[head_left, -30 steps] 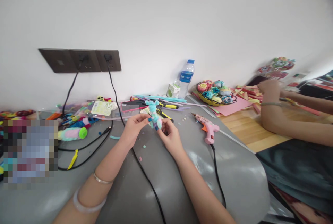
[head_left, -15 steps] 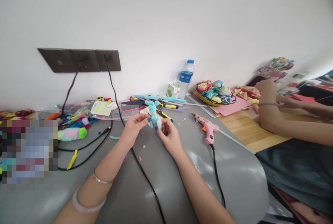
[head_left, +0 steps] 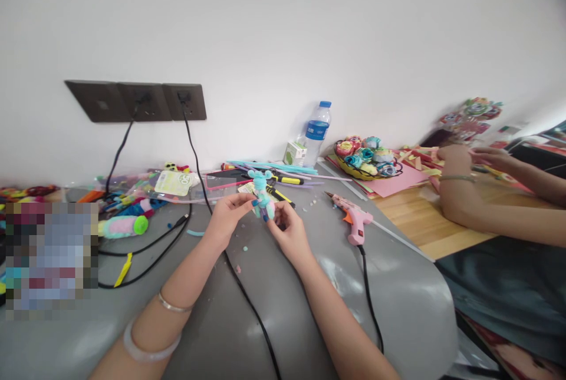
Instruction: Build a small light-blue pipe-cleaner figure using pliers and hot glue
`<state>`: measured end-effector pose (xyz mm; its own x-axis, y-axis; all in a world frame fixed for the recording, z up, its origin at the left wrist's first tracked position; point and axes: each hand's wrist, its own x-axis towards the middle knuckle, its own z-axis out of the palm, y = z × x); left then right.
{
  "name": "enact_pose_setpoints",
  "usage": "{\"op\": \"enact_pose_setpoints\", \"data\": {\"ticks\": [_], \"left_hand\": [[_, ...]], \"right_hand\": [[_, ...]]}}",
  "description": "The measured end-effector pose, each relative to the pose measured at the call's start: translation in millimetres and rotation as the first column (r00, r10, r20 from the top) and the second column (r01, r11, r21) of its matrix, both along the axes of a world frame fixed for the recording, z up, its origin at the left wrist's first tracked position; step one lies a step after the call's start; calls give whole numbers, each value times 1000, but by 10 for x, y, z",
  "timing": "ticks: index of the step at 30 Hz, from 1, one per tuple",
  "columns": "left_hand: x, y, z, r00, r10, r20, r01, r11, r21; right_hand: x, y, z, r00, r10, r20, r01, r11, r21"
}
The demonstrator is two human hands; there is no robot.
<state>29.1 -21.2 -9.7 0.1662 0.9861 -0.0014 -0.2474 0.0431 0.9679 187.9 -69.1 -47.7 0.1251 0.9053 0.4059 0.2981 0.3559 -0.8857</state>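
A small fuzzy bear figure, light blue with round ears and pink and purple patches lower down, is held upright above the grey table. My left hand pinches it from the left with thumb and fingers. On its other side, my right hand grips the lower part, fingers curled. Behind the figure lie yellow-and-black handled tools and light blue fuzzy stems. A pink hot glue gun rests on the table right of my hands.
A water bottle and small box stand by the wall. Right of them sits a basket of fabric-like flowers. Black cables cross the table. Another person's arm works at the right. Colourful fuzzy items lie left.
My hands and the bear figure stay nearly still. At the right, the other person's hands have shifted over the paper strips.
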Motion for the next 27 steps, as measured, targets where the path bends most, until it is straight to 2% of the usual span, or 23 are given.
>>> {"op": "enact_pose_setpoints", "data": {"ticks": [27], "left_hand": [[11,-7,36,995,85,-55,-85,996,2]], "right_hand": [[-3,-9,10,998,11,66,-11,1000,-2]]}}
